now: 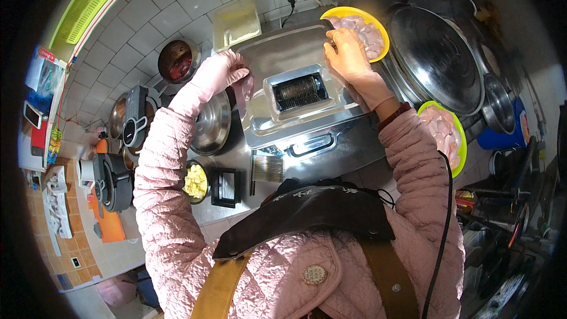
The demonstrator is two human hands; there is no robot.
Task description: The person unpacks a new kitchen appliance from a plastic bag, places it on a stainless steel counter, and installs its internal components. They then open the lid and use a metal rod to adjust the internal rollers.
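"Noticed what first?"

"A wide steel surface [235, 156], then a boxy steel machine [307, 117], resting on it between both hands."

"And around the machine?"

"To its right, saw a broad, shiny, round steel lid or basin [437, 53]; could not tell which. To its left, made out a round steel pan [212, 119], partly behind a sleeve. Just beyond its far right corner, spotted a yellow bowl [384, 38] of pale pink raw meat; farther right and nearer the body, a green bowl [462, 145] of the same."

"Found the hands where?"

"Saw the gloved left hand [223, 74] at the machine's left edge, fingers bent, thumb slightly apart. Saw the gloved right hand [354, 62] over its far right edge, fingers half curled, thumb spread. Could not tell how firmly gripped, if at all."

"Anything smaller?"

"Noted a slotted opening [300, 91] in the machine's top. Near its front left corner, picked out a comb-like metal rack [267, 168], then a black square frame [225, 202] and yellow chunks [195, 181] farther left. Lastly, on its front, spotted a handle [313, 145]."
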